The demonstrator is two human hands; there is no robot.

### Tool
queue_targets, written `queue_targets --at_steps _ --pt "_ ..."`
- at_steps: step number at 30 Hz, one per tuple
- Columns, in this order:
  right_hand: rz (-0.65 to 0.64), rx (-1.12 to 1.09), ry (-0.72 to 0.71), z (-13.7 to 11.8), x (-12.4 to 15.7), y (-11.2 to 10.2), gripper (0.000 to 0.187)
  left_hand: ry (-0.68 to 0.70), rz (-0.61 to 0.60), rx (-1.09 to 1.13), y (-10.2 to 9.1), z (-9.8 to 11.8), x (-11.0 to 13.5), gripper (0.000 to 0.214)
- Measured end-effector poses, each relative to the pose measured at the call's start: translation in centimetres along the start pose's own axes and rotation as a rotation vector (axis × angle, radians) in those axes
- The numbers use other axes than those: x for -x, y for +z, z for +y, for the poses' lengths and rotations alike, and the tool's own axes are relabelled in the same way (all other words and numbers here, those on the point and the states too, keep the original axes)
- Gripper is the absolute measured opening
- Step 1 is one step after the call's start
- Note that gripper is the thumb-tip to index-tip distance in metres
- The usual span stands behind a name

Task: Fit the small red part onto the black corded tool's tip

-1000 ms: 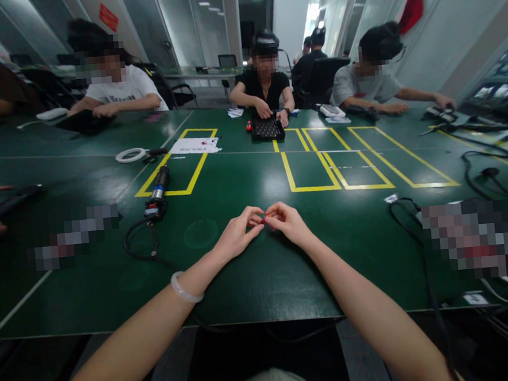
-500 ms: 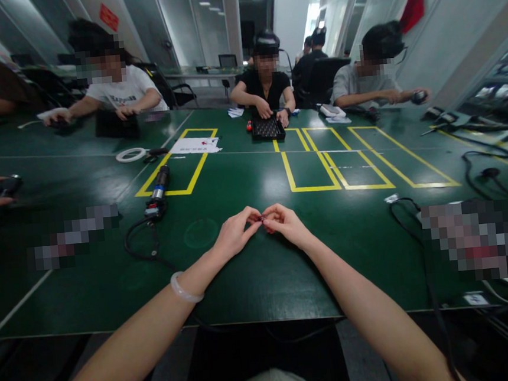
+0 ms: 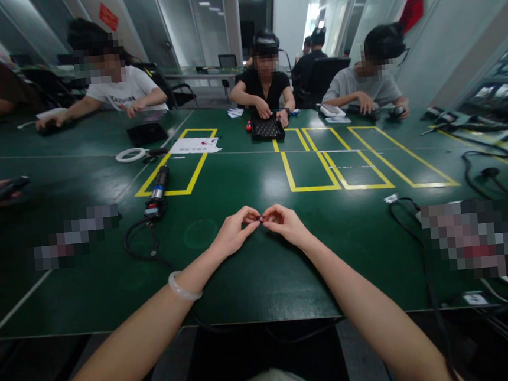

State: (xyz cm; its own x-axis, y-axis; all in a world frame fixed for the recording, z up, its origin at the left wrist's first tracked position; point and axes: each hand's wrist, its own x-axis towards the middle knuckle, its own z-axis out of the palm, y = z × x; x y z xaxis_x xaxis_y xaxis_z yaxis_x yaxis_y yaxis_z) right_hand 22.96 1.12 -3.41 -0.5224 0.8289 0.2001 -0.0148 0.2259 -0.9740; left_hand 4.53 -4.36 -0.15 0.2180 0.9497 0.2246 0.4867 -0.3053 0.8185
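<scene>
Both my hands meet above the green table [image 3: 262, 284], fingertips nearly touching. Between them is a small dark and reddish object [image 3: 260, 219], mostly covered by fingers and too small to name. My left hand [image 3: 235, 230] pinches its left side with thumb and fingers, a pale bangle [image 3: 185, 286] around that wrist. From the right, my right hand [image 3: 286, 223] pinches the other side, its remaining fingers curled behind. Left of my hands, a black cylindrical device with a blue band [image 3: 159, 187] lies on the table with a cable trailing from it.
Yellow tape rectangles [image 3: 314, 189] mark the table beyond my hands. A white paper [image 3: 194, 146] and a coiled white cable [image 3: 130, 155] lie far left. Across the table, a person works at a black tray [image 3: 268, 129]. Black cables [image 3: 428, 282] run down at right; other people sit around.
My hands stay nearly in place, and slightly more of the small object shows between the fingertips. Across the table, the co-workers at left and right have shifted their hands.
</scene>
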Motion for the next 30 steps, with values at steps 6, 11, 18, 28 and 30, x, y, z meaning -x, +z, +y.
queue_targets --at_steps 6,11,18,28,30 --pt "-0.035 -0.087 0.055 -0.4 0.0 -0.3 0.026 -0.001 0.011 -0.026 0.0 0.0 0.0 0.024" --pt "-0.053 -0.150 0.121 -0.9 0.1 -0.4 0.025 0.027 -0.002 -0.045 0.0 0.0 0.0 0.021" --pt "-0.032 -0.177 0.165 -1.0 0.1 -0.2 0.023 0.067 -0.009 -0.097 0.0 0.5 0.2 0.026" --pt "-0.035 -0.117 0.104 -0.5 0.1 -0.1 0.027 0.076 -0.027 -0.134 -0.1 0.4 0.1 0.017" --pt "-0.043 -0.041 0.075 -0.3 0.1 -0.1 0.024 0.066 -0.061 -0.151 -0.2 0.3 0.1 0.019"
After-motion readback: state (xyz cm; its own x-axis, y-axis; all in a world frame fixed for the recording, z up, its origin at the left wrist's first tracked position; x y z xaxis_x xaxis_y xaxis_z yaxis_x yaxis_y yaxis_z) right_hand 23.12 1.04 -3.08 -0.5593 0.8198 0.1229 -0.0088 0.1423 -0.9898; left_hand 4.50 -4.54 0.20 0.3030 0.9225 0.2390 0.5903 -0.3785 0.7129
